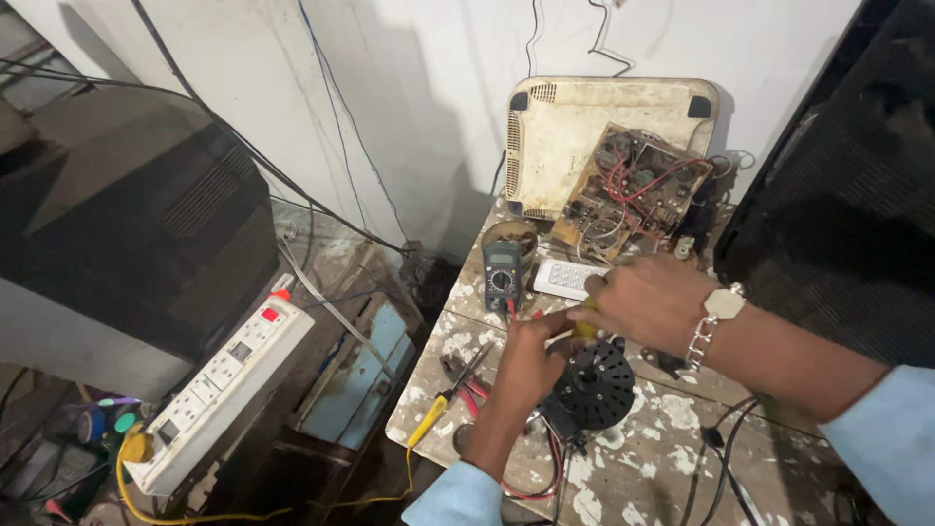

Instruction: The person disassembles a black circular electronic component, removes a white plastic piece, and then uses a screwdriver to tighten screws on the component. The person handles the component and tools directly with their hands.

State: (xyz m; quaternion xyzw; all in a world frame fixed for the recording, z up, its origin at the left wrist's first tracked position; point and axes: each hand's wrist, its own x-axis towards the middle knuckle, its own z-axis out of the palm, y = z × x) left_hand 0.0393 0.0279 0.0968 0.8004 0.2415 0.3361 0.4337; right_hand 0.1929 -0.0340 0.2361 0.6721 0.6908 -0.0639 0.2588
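While my left hand (pixel 531 360) gripped the black motor (pixel 591 388), right hand (pixel 651 300) fingers pinched a yellow-handled tool (pixel 584 328) above the desk (pixel 653 458).

Black round part (pixel 592 388): matt plastic, prob. Table (pixel 662 438): rough wood w/ chipped white paint. Bracelet (pixel 716 317): shiny metal.

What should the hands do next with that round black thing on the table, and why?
Probably steady it and press the tool in straight. The left hand grips the round black part on the paint-spattered table, while the right hand holds a yellow-handled tool just above it. The tip is hidden, so I cannot tell if it already touches. The multimeter lies behind, unused.
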